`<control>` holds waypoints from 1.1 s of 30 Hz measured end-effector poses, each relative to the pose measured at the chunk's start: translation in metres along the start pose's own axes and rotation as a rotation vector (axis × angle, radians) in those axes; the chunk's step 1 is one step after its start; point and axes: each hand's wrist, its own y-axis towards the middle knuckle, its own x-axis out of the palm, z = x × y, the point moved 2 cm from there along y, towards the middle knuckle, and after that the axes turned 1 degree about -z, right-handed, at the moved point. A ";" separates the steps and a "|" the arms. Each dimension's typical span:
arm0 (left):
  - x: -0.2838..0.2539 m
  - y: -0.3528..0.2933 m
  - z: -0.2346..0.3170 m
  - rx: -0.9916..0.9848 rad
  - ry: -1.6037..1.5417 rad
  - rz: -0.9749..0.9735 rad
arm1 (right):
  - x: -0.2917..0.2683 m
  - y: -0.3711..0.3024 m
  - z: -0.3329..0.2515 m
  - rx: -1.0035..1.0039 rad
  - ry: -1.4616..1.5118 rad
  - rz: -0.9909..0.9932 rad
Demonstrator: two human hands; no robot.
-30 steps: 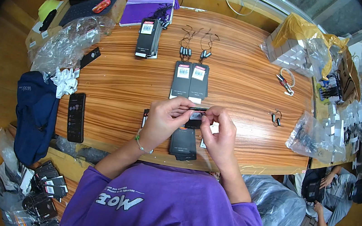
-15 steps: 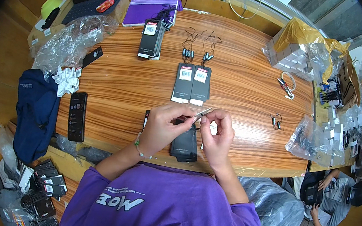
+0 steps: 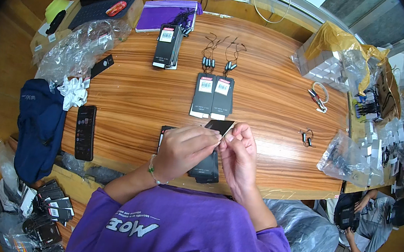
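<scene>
A dark card [image 3: 219,125] is held tilted above the bench [image 3: 269,158], pinched at its edge by the closed fingertips of the left hand [image 3: 187,149] and right hand [image 3: 241,149]; it looks mid-handling (whether it bears a cord, the fingers hide). Below, a lower stack [image 3: 204,172] shows no cords, so it probably remains to be done. Beyond, a left stack [image 3: 203,94] and right stack [image 3: 222,97], with toggled cords fanned out above, seem finished, like the far bundle [image 3: 166,47]. Some loose cords [image 3: 307,138] lie unused at right.
</scene>
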 end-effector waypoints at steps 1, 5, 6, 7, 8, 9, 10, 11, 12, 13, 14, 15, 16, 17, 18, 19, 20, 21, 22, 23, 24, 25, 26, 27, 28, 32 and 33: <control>-0.001 0.002 0.001 0.020 -0.012 0.005 | -0.001 0.000 0.001 0.027 0.056 -0.016; -0.006 0.008 0.006 0.052 -0.020 0.051 | 0.001 -0.003 0.005 0.124 0.202 -0.033; -0.006 0.008 0.006 0.041 -0.030 0.046 | 0.002 -0.003 0.005 0.133 0.225 -0.035; -0.006 0.007 0.005 0.030 -0.040 0.041 | 0.002 -0.002 0.006 0.142 0.249 -0.037; -0.006 0.007 0.004 0.019 -0.051 0.036 | 0.003 -0.002 0.007 0.152 0.273 -0.039; -0.006 0.006 0.004 0.036 -0.040 0.039 | 0.002 -0.002 0.008 0.159 0.283 -0.046; -0.006 0.006 0.003 0.053 -0.030 0.043 | 0.000 -0.002 0.009 0.165 0.294 -0.054; -0.006 0.006 0.003 0.070 -0.020 0.046 | -0.001 -0.002 0.010 0.172 0.306 -0.060; -0.006 0.006 0.004 0.077 -0.012 0.052 | 0.001 -0.002 0.009 0.110 0.229 -0.055; -0.006 0.006 0.004 0.084 -0.005 0.059 | 0.004 -0.003 0.007 0.047 0.152 -0.050; -0.007 0.006 0.005 0.092 0.002 0.066 | 0.006 -0.003 0.005 -0.016 0.075 -0.045; -0.006 0.006 0.006 0.067 0.001 0.058 | 0.005 -0.004 0.005 -0.128 -0.072 -0.019; -0.006 0.006 0.007 0.042 -0.001 0.050 | 0.004 -0.005 0.006 -0.239 -0.219 0.007; -0.006 0.005 0.008 0.016 -0.002 0.042 | 0.002 -0.006 0.008 -0.350 -0.366 0.033; -0.005 0.005 0.008 -0.016 -0.021 0.047 | 0.003 -0.006 0.009 -0.431 -0.443 0.033; -0.003 0.004 0.007 -0.048 -0.041 0.052 | 0.004 -0.007 0.011 -0.512 -0.520 0.033; -0.002 0.004 0.007 -0.080 -0.061 0.056 | 0.003 -0.008 0.011 -0.593 -0.597 0.034; -0.002 0.003 0.005 -0.083 -0.066 0.067 | -0.001 -0.005 0.012 -0.686 -0.680 -0.022; -0.001 0.002 0.003 -0.087 -0.072 0.077 | -0.002 -0.004 0.013 -0.690 -0.705 -0.024; 0.000 0.001 0.000 -0.090 -0.076 0.086 | -0.003 -0.003 0.013 -0.693 -0.729 -0.027; 0.000 0.000 -0.002 -0.159 -0.113 0.093 | -0.003 -0.003 0.013 -0.697 -0.752 -0.029; 0.001 -0.002 -0.005 -0.229 -0.149 0.100 | -0.002 -0.002 0.012 -0.615 -0.681 -0.005; 0.001 -0.003 -0.007 -0.299 -0.188 0.107 | 0.002 -0.002 0.009 -0.532 -0.611 0.019; 0.001 -0.003 -0.007 -0.335 -0.239 0.115 | 0.004 -0.002 0.008 -0.450 -0.541 0.042; 0.002 -0.003 -0.007 -0.371 -0.290 0.124 | 0.005 -0.001 0.007 -0.450 -0.538 0.044; 0.001 0.000 -0.007 -0.398 -0.370 0.102 | 0.005 0.000 0.007 -0.475 -0.572 0.029; 0.001 0.000 -0.007 -0.401 -0.384 0.107 | 0.005 0.001 0.007 -0.488 -0.591 0.021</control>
